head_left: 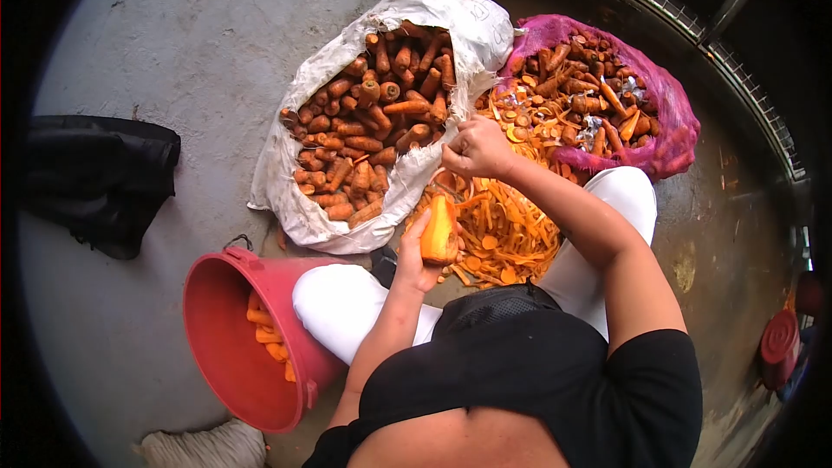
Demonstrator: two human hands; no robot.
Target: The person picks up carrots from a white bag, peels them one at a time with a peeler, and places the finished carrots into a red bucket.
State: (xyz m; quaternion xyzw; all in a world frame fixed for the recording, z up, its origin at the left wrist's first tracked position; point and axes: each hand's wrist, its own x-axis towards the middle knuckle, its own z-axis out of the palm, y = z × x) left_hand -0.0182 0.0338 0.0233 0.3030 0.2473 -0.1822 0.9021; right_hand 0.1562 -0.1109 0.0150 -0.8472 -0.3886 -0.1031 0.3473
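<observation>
My left hand (416, 253) is wrapped round a thick carrot (440, 230), mostly peeled to bright orange, held upright above my lap. Further forward, my right hand (477, 149) is closed at the edge of the white sack; what it grips is hidden by the fingers. Unpeeled carrots (360, 139) fill the open white sack (303, 78) in front of me. Orange peelings and cut slices (511, 230) lie heaped between my knees, below my right forearm.
A pink mesh sack (676, 121) with carrots and scraps stands front right. At the left, a red bucket (225, 364) holds several peeled carrots (270, 334). Black cloth (95, 173) lies far left, a pale bundle (204, 449) below, a red container (780, 347) far right.
</observation>
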